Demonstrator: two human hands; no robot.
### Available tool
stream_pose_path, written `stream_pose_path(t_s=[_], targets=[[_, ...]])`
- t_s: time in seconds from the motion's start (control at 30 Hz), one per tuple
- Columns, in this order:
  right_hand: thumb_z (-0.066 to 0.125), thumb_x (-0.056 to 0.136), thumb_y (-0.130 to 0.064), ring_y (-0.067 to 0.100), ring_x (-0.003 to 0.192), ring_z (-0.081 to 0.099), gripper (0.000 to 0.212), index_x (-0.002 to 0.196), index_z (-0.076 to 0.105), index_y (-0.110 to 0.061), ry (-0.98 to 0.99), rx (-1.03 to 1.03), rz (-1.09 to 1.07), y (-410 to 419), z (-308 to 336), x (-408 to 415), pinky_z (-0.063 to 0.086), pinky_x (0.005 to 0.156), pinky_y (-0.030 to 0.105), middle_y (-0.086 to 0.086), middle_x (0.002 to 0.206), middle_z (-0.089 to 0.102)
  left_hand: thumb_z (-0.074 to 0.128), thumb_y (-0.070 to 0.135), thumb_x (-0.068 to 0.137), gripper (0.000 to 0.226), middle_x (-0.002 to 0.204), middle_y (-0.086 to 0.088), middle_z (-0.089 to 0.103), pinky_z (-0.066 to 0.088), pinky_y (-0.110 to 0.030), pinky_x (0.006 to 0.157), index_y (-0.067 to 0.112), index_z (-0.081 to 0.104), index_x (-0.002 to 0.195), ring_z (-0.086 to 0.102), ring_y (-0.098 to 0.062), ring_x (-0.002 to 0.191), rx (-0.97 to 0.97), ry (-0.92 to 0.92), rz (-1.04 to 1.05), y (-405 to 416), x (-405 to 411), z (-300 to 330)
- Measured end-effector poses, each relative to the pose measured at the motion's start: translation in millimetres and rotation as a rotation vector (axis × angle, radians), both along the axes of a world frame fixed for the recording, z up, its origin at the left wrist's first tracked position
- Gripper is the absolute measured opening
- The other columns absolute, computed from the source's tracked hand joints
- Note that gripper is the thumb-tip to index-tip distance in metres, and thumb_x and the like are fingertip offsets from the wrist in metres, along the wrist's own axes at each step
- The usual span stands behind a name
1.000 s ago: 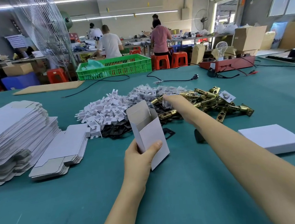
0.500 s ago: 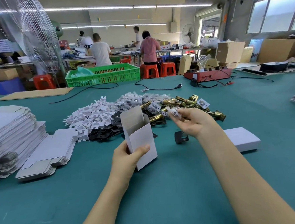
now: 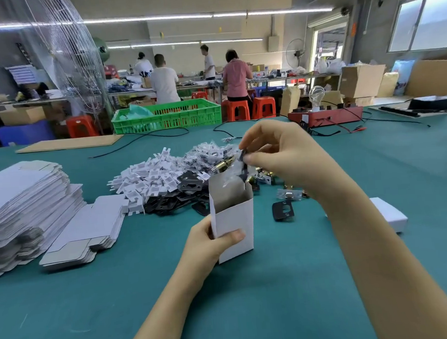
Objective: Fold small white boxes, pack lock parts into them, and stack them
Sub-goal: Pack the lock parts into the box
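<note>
White card, one open box (image 3: 232, 216), stands upright in the head view, gripped low by the left hand (image 3: 212, 243), thumb curled across its front. Just above its mouth the right hand (image 3: 277, 154) pinches one small clear bag of parts (image 3: 239, 165) between thumb and fingertips. Packing looks to be the step in hand; next the bag likely needs lowering straight into the opening. One closed box (image 3: 390, 213) lies right; two stacks of flat blanks (image 3: 24, 201) left; loose parts too many to count
</note>
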State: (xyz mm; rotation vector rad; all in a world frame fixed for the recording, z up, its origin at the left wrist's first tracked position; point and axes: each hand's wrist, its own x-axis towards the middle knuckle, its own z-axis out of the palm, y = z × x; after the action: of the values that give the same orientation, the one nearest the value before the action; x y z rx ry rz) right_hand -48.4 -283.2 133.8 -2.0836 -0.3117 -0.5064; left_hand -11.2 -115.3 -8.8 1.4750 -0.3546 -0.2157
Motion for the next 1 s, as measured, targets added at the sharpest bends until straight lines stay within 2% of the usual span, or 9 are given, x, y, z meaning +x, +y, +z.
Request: stream_pose_path(t_s=[0.13, 0.27, 0.4, 0.57, 0.7, 0.73, 0.8, 0.9, 1.0], targets=[[0.065, 0.083, -0.002, 0.015, 0.078, 0.063, 0.014, 0.091, 0.064, -0.014, -0.045, -0.217, -0.006, 13.7, -9.8, 3.9, 0.051, 0.073, 0.022, -0.002, 0.084, 0.068, 0.080, 0.022, 0.065, 0.040, 0.098, -0.001, 0.076, 0.055, -0.024, 0.066, 0.020, 0.072, 0.104, 0.072, -0.018, 0.088, 0.000, 0.008, 0.002, -0.5, -0.8, 0.5], [0.061, 0.080, 0.002, 0.015, 0.074, 0.058, 0.016, 0.088, 0.058, -0.012, -0.061, -0.406, -0.017, 18.8, -21.3, 11.5, 0.045, 0.068, 0.022, 0.001, 0.081, 0.065, 0.080, 0.022, 0.064, 0.040, 0.097, 0.000, 0.076, 0.054, -0.021, 0.063, 0.022, 0.071, 0.103, 0.073, -0.016, 0.086, -0.009, 0.019, 0.005, -0.5, -1.4, 0.9], [0.067, 0.083, -0.006, 0.011, 0.074, 0.063, 0.014, 0.086, 0.060, -0.017, 0.010, -0.408, 0.034, 17.5, -24.2, 14.7, 0.048, 0.067, 0.018, -0.001, 0.079, 0.068, 0.080, 0.021, 0.064, 0.039, 0.097, -0.001, 0.076, 0.056, -0.024, 0.066, 0.024, 0.072, 0.102, 0.073, -0.018, 0.087, -0.012, 0.015, 0.009, -1.0, -0.8, 0.6], [0.068, 0.087, -0.016, 0.005, 0.080, 0.065, 0.010, 0.097, 0.071, -0.016, 0.051, -0.364, 0.079, 5.3, -18.6, 14.2, 0.048, 0.071, 0.011, -0.004, 0.087, 0.073, 0.080, 0.021, 0.065, 0.032, 0.096, 0.000, 0.076, 0.055, -0.023, 0.065, 0.028, 0.075, 0.095, 0.072, -0.017, 0.086, -0.011, 0.011, 0.011, -0.8, -0.5, -0.2], [0.066, 0.089, -0.016, 0.012, 0.085, 0.066, 0.009, 0.094, 0.074, -0.017, 0.044, -0.343, -0.017, -11.3, -17.0, 13.8, 0.051, 0.079, 0.023, -0.005, 0.088, 0.071, 0.080, 0.021, 0.065, 0.028, 0.094, 0.001, 0.076, 0.054, -0.021, 0.065, 0.030, 0.076, 0.092, 0.072, -0.013, 0.084, -0.007, 0.003, 0.010, -1.8, -1.2, 0.9], [0.066, 0.088, -0.016, 0.011, 0.084, 0.066, 0.010, 0.094, 0.074, -0.017, 0.055, -0.350, -0.006, -11.4, -18.2, 13.2, 0.051, 0.078, 0.021, -0.005, 0.088, 0.071, 0.080, 0.021, 0.065, 0.028, 0.094, 0.001, 0.076, 0.054, -0.021, 0.064, 0.028, 0.076, 0.092, 0.072, -0.013, 0.083, -0.010, 0.003, 0.009, -2.0, -1.5, 1.2], [0.066, 0.088, -0.014, 0.006, 0.085, 0.065, 0.012, 0.097, 0.073, -0.019, 0.068, -0.386, 0.049, -4.9, -21.4, 11.8, 0.048, 0.075, 0.013, -0.006, 0.091, 0.072, 0.079, 0.021, 0.065, 0.032, 0.092, 0.001, 0.076, 0.053, -0.020, 0.062, 0.024, 0.074, 0.096, 0.072, -0.012, 0.081, -0.016, 0.003, 0.013, -2.0, -2.0, 1.7], [0.061, 0.091, -0.012, 0.005, 0.088, 0.063, 0.021, 0.108, 0.071, -0.021, 0.078, -0.510, 0.095, 8.6, -27.4, 13.0, 0.048, 0.080, 0.017, -0.007, 0.097, 0.072, 0.079, 0.022, 0.063, 0.034, 0.088, 0.002, 0.076, 0.051, -0.019, 0.057, 0.023, 0.072, 0.097, 0.071, -0.011, 0.077, -0.030, 0.018, 0.035, -1.6, -2.5, 1.9], [0.060, 0.092, -0.018, 0.001, 0.082, 0.047, 0.019, 0.107, 0.071, -0.022, 0.009, -0.640, 0.050, 15.1, -32.0, 15.3, 0.035, 0.072, 0.006, -0.016, 0.083, 0.063, 0.079, 0.021, 0.064, 0.030, 0.090, 0.001, 0.076, 0.053, -0.021, 0.059, 0.027, 0.073, 0.093, 0.072, -0.014, 0.079, -0.037, 0.025, 0.035, -1.7, -2.2, 1.8]])
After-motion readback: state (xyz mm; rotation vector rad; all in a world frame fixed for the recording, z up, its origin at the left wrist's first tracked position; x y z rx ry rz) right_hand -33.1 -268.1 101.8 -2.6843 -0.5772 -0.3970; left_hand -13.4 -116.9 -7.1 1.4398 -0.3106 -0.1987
